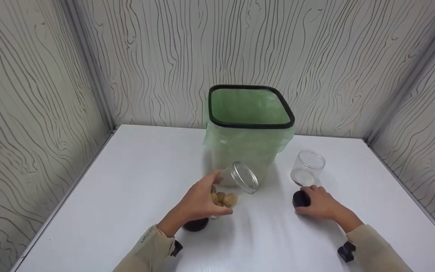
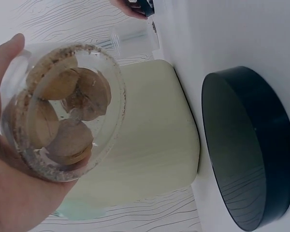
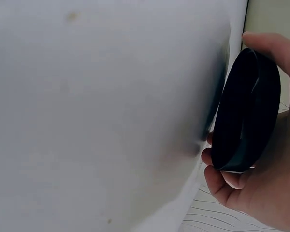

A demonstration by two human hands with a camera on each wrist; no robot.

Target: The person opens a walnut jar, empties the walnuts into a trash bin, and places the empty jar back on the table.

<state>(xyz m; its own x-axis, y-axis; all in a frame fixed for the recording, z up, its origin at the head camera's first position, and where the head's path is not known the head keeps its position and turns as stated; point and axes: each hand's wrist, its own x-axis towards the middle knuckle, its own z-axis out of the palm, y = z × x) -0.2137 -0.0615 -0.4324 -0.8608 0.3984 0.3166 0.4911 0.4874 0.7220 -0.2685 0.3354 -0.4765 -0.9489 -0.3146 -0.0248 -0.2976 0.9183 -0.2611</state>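
My left hand point(image 1: 202, 199) grips a clear jar point(image 1: 246, 177), tilted with its uncovered mouth up and to the right, off the table. Several round tan-brown pieces point(image 1: 229, 199) lie in its lower end; their kind cannot be told. Through the jar's base point(image 2: 70, 113) they show in the left wrist view, with dark specks round the rim. Below that hand a black lid point(image 1: 196, 225) rests on the table, hollow side showing in the left wrist view. My right hand point(image 1: 321, 204) holds another black lid point(image 3: 268, 108) by its edge, close to the tabletop.
A pale bin point(image 1: 221, 151) with a green liner point(image 1: 249, 138) and black rim point(image 1: 251, 125) stands behind the tilted jar. Right of the bin, a second clear jar point(image 1: 308, 166) stands uncovered on the white table point(image 1: 127, 181). Wood-patterned walls point(image 1: 157, 64) enclose the table's back and sides.
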